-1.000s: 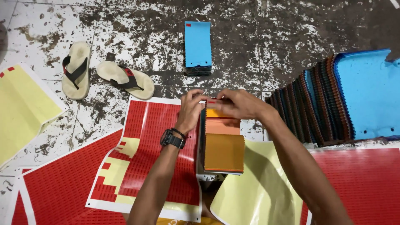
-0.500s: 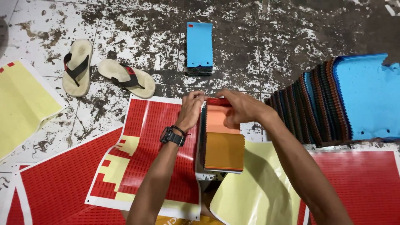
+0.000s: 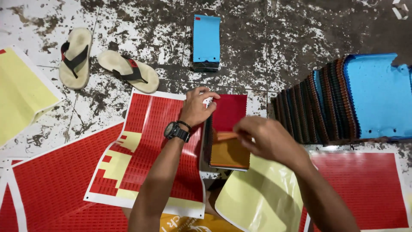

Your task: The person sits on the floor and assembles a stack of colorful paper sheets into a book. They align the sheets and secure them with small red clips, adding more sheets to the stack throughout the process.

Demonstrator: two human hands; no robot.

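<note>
On stained floor (image 3: 266, 38), sticker sheets (image 3: 146, 141)

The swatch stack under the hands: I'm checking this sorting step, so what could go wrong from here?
1. The left hand pins only the top edge of the swatch stack, so the pile could fan or slide out of line.
2. The right hand, blurred, is lifting an orange leaf; it may catch more than one.
3. The red sticker sheet and yellow backing sheet lie close under the forearms and could crease.
</note>
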